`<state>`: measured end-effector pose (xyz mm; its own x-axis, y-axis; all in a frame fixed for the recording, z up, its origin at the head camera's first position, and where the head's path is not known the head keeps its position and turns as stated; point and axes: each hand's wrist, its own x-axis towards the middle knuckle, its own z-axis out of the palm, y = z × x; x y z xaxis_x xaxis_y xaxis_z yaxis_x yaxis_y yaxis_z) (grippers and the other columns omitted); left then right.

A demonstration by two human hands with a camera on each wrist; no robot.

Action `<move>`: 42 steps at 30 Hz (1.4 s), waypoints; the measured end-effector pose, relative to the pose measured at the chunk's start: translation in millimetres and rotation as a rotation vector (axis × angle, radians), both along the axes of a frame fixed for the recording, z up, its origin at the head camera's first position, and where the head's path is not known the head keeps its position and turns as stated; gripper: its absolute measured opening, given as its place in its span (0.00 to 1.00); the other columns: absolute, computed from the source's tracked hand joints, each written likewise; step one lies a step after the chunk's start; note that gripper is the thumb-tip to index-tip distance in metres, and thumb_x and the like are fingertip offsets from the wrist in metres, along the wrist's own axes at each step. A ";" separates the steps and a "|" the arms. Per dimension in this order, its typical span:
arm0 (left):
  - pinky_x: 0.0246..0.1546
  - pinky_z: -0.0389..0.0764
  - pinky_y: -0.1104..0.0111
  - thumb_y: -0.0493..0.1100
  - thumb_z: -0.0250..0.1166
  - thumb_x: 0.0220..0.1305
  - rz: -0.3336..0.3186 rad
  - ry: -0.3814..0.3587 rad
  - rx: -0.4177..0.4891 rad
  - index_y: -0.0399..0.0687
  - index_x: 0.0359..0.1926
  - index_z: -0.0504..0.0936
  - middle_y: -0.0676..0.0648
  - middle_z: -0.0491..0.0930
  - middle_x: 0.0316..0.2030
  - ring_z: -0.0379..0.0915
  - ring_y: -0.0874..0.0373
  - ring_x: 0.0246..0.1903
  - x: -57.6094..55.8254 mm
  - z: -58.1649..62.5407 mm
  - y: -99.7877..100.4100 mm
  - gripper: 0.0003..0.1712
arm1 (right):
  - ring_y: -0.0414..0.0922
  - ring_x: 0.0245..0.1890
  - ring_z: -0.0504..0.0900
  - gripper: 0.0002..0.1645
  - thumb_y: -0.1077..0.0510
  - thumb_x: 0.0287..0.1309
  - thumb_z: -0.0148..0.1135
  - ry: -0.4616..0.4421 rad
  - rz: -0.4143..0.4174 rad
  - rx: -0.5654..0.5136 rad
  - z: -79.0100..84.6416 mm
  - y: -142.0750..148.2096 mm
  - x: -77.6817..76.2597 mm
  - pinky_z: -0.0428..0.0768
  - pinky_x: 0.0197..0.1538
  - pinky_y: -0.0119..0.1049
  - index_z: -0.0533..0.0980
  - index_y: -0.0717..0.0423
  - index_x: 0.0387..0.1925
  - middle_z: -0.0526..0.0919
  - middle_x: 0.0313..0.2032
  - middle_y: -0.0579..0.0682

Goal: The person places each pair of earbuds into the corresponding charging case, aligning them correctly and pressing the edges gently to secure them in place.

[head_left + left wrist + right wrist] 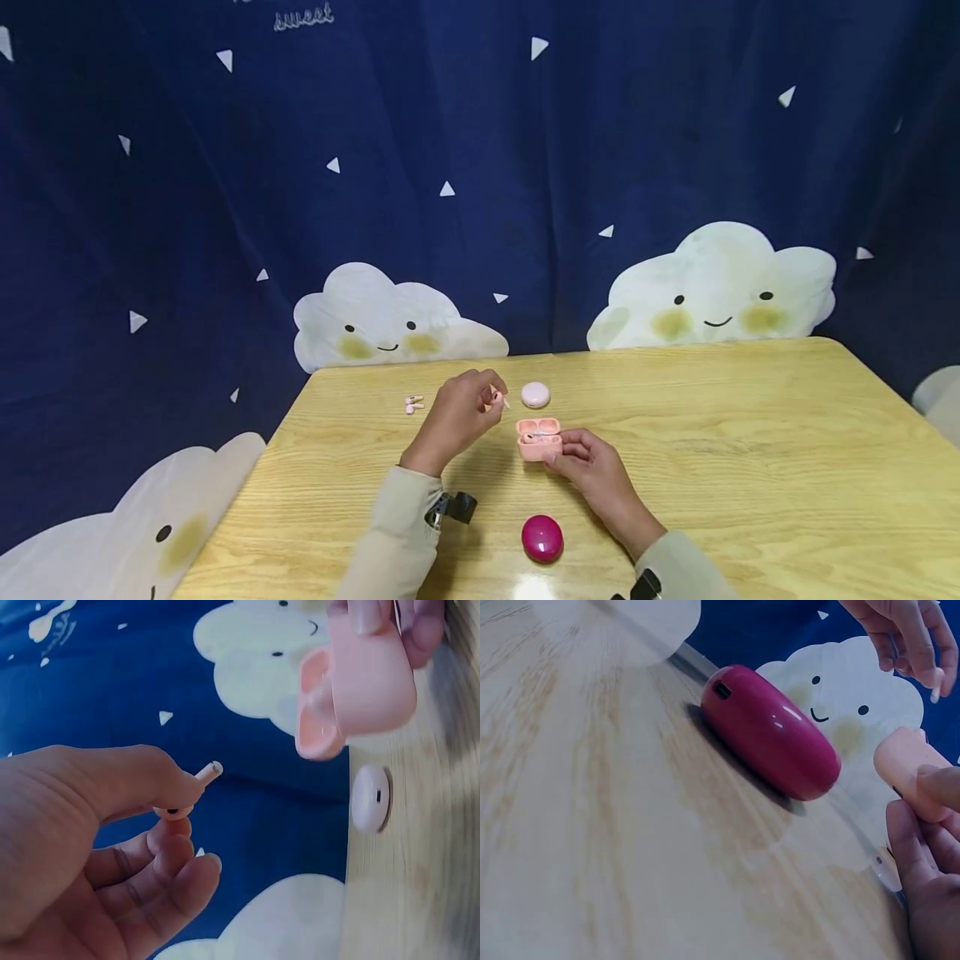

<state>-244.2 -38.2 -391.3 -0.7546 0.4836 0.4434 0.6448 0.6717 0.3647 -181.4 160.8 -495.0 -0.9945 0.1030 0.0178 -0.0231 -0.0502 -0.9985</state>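
My left hand [459,414] pinches a pink earbud [211,773] between thumb and fingers, with its stem pointing outward. To the right and slightly nearer, my right hand [600,475] grips a pink earbud case [534,452] by its right side. The case's lid [318,742] is flipped up, and one earbud [528,438] shows in its left slot. In the right wrist view, the thumb and fingers hold the case body [906,761] above the table, while the left hand hangs beyond it with the earbud.
A pale pink round case [536,394] lies closed behind the open one. A glossy magenta round case [542,538] sits near the front. Two pale earbuds [414,405] lie at the back left of the wooden table [750,450]. A dark blue curtain [480,125] hangs behind.
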 end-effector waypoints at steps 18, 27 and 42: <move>0.22 0.67 0.74 0.35 0.64 0.57 -0.075 -0.050 0.012 0.52 0.36 0.80 0.54 0.72 0.20 0.63 0.65 0.19 12.0 -1.6 14.3 0.08 | 0.44 0.36 0.83 0.19 0.70 0.52 0.67 -0.008 0.020 -0.044 4.0 -2.2 -1.5 0.83 0.42 0.33 0.74 0.68 0.47 0.83 0.37 0.58; 0.24 0.68 0.75 0.38 0.67 0.58 -0.107 -0.056 -0.008 0.51 0.38 0.81 0.57 0.72 0.21 0.66 0.66 0.22 14.3 -7.2 20.3 0.07 | 0.44 0.36 0.83 0.19 0.68 0.51 0.69 -0.004 0.016 -0.015 0.9 0.6 0.1 0.82 0.42 0.32 0.75 0.67 0.46 0.84 0.37 0.57; 0.29 0.73 0.77 0.39 0.67 0.60 -0.154 -0.082 -0.001 0.48 0.39 0.83 0.56 0.77 0.26 0.73 0.65 0.26 14.7 -12.3 24.4 0.06 | 0.45 0.36 0.84 0.19 0.68 0.53 0.67 0.010 0.034 -0.017 -2.1 3.1 -0.7 0.83 0.42 0.35 0.73 0.68 0.47 0.83 0.37 0.58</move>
<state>-229.5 -13.8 -403.6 -0.7051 0.5967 0.3830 0.7083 0.5676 0.4197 -182.1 163.9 -497.1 -0.9973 0.0692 0.0262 -0.0309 -0.0683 -0.9972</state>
